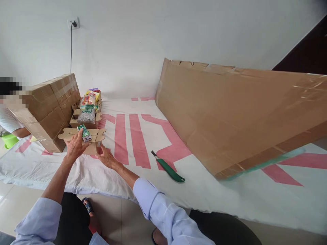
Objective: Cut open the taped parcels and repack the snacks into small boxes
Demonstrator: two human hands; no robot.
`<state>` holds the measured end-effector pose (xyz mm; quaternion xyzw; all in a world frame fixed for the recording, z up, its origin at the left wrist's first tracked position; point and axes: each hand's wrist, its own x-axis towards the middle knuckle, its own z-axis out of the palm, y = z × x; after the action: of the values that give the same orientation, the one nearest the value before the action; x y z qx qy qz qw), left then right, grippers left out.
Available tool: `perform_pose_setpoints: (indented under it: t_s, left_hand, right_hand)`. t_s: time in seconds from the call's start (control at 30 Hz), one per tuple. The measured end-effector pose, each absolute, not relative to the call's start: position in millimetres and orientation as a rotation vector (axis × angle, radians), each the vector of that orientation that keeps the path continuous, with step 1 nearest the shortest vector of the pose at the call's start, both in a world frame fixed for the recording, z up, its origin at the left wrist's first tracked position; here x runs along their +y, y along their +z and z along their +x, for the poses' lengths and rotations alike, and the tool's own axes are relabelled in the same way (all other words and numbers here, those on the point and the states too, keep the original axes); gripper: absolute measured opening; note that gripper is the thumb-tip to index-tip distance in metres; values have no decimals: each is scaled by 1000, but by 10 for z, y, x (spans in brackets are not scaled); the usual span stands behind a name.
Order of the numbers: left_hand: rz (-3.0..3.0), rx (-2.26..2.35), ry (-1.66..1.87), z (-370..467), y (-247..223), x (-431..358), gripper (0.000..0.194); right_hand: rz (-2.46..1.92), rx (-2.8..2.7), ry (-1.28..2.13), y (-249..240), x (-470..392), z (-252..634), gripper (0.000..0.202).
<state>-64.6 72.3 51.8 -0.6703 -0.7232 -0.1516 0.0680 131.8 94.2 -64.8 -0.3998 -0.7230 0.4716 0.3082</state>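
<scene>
My left hand [76, 147] holds a small green-and-white carton [85, 133] by its side, over a small open cardboard box [68, 133] with scalloped flaps. At the box's near right corner, my right hand [107, 157] grips the cardboard with its fingers. What lies inside this box is hidden. Just behind it stands another open box [90, 125] with a clear bag of greyish contents [87, 116] and a green packet on top. Farther back, colourful packets [89, 99] fill a third box.
Large taped cardboard boxes [55, 105] stand at left, with a co-worker's arm [21, 132] beyond. A green-handled knife or saw [170, 169] lies on the red-and-white cloth [201, 194]. A big cardboard panel [237, 115] leans at right. A green container [9, 140] is at far left.
</scene>
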Motion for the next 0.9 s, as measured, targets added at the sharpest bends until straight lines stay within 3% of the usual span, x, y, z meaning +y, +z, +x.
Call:
perform_pose_setpoints:
  t_s: [0.23,0.47,0.9]
  left_hand:
    - [-1998,-2253,-550,-647,484,804,86]
    - [-1980,-2190,-704,-750,341,935,108]
    - [-1905,-2239,-724,-639,350,1051,106]
  right_hand:
    - [-1076,-1981,1153,-549,965,1168,88]
    - [-1029,-2033,1147,-530,1054,1094,97]
    - [-1005,-2110,1115,-594,984,1346,90]
